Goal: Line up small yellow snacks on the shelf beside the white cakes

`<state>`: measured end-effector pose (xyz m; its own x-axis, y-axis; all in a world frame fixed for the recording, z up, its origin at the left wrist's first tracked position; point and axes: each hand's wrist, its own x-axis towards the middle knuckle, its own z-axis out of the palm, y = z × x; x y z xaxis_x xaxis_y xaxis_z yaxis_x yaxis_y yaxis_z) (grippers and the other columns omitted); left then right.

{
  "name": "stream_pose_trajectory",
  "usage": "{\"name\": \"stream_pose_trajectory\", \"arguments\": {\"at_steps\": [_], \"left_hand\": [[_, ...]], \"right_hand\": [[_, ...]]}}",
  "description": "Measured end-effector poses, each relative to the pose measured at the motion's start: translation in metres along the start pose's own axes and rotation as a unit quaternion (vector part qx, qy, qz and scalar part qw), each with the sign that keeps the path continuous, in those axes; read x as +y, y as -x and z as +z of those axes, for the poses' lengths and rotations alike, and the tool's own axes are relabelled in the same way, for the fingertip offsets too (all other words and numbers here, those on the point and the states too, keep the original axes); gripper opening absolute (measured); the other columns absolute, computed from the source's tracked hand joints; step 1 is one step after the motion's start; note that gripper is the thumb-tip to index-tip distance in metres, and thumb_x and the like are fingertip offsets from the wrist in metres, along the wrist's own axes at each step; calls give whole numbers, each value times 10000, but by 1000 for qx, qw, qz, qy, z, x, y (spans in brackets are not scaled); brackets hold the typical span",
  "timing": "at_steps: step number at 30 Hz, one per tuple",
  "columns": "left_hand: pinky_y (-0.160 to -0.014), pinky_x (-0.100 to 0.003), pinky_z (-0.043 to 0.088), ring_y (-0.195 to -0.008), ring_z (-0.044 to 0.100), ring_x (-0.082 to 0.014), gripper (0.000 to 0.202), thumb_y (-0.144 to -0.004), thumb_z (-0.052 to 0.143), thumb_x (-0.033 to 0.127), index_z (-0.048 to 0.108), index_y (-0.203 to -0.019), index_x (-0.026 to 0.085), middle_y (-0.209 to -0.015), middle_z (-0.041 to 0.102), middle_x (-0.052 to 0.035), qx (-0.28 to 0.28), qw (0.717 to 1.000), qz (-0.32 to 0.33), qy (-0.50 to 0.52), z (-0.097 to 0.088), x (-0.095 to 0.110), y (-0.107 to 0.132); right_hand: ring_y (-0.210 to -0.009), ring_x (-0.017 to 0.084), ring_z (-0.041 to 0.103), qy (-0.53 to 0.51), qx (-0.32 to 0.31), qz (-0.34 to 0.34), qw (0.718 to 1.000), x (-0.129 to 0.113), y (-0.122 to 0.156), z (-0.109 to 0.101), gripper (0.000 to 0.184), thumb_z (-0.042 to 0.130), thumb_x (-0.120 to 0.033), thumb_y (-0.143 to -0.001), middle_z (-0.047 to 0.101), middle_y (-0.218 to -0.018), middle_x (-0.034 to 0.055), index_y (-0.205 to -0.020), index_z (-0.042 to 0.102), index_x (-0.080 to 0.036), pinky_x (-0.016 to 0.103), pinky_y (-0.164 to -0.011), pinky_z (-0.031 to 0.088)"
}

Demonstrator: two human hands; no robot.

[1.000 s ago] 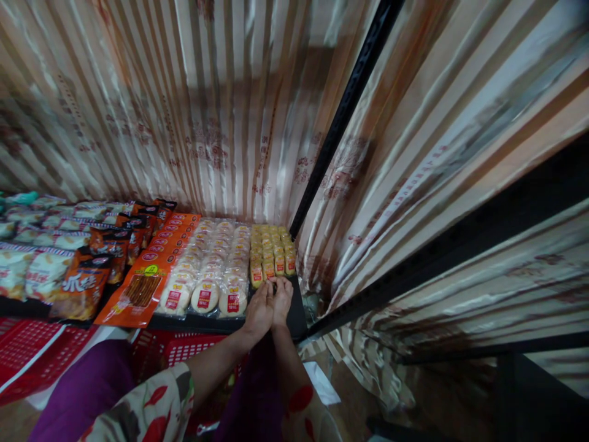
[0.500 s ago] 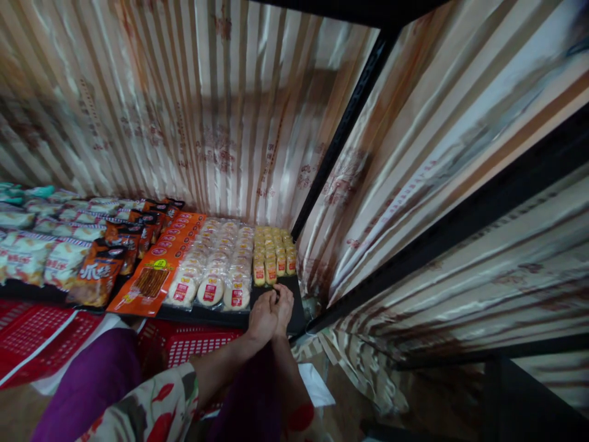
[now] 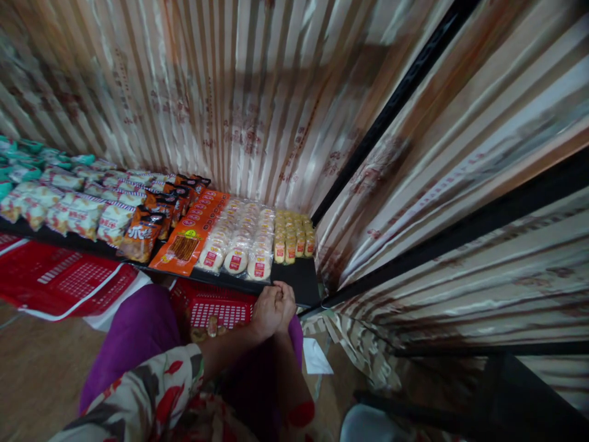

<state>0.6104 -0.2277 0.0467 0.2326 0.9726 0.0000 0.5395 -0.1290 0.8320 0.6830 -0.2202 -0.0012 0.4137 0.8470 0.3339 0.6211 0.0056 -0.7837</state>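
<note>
My left hand (image 3: 266, 312) and my right hand (image 3: 288, 303) are pressed together over my knee, just in front of the black shelf (image 3: 294, 279). Both have curled fingers, and anything between them is hidden. Closest to them on the shelf are rows of small yellow wrapped packs (image 3: 294, 236) with red labels, set back from the bare front strip. To their left are rows of round pale wrapped cakes (image 3: 235, 261) with red labels. A flat orange snack bag (image 3: 186, 239) lies beside the cakes.
Orange-and-black bags (image 3: 142, 233), white snack bags (image 3: 78, 212) and teal packs (image 3: 23, 172) line the shelf leftwards. Below stands a red basket (image 3: 221, 311) with a few small items. Black posts (image 3: 396, 104) and striped curtain (image 3: 257, 110) enclose the back and right.
My hands have drawn back from the shelf's front strip towards my knee, still together. The view has shifted, so more of the left shelf and the red basket shows. The packs keep their places.
</note>
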Motion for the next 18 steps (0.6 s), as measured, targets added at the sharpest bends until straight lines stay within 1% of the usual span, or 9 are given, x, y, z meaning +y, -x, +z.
{"name": "stream_pose_trajectory", "arguments": {"at_steps": [6, 7, 10, 12, 15, 18], "left_hand": [[-865, -313, 442, -921, 529, -179, 258, -759, 385, 114, 558, -936, 189, -915, 550, -61, 32, 997, 74, 19, -24, -44, 25], [-864, -314, 442, -912, 527, -178, 244, -755, 387, 117, 553, -919, 188, -909, 545, -60, 35, 997, 70, 16, -27, -52, 28], [-863, -319, 442, -893, 531, -177, 207, -788, 365, 151, 543, -890, 181, -909, 547, -62, 29, 999, 34, -7, -31, -77, 38], [-878, -321, 436, -922, 539, -179, 219, -805, 360, 171, 545, -923, 174, -938, 568, -68, 9, 1000, 9, -20, -33, -92, 42], [-918, -317, 416, -985, 549, -180, 270, -803, 373, 175, 551, -1006, 167, -1019, 608, -76, -44, 998, -27, -38, -38, -109, 47], [-937, -305, 402, -1014, 568, -179, 325, -820, 366, 187, 563, -1077, 163, -1095, 629, -81, -114, 986, -89, -84, -41, -122, 48]], "right_hand": [[-884, 197, 564, -1, -35, -20, 999, -9, 34, 25, 249, 371, -213, -799, 634, -910, 79, -890, 602, -197, 311, -844, 427], [-880, 196, 564, -2, -50, -23, 998, -11, 39, 30, 247, 370, -213, -803, 635, -901, 77, -883, 602, -198, 310, -840, 426], [-845, 185, 565, -2, -112, -36, 993, -13, 52, 43, 234, 368, -209, -813, 632, -848, 53, -845, 599, -202, 304, -814, 433], [-839, 180, 567, 20, -175, -25, 984, -13, 59, 51, 232, 369, -197, -815, 634, -843, 47, -826, 600, -198, 301, -810, 436], [-825, 179, 591, 70, -270, 20, 960, -10, 69, 63, 265, 356, -155, -802, 658, -852, 61, -800, 621, -179, 286, -771, 453], [-752, 178, 627, 88, -325, 41, 941, -3, 79, 73, 278, 389, -120, -769, 692, -808, 65, -790, 662, -165, 263, -692, 467]]}}
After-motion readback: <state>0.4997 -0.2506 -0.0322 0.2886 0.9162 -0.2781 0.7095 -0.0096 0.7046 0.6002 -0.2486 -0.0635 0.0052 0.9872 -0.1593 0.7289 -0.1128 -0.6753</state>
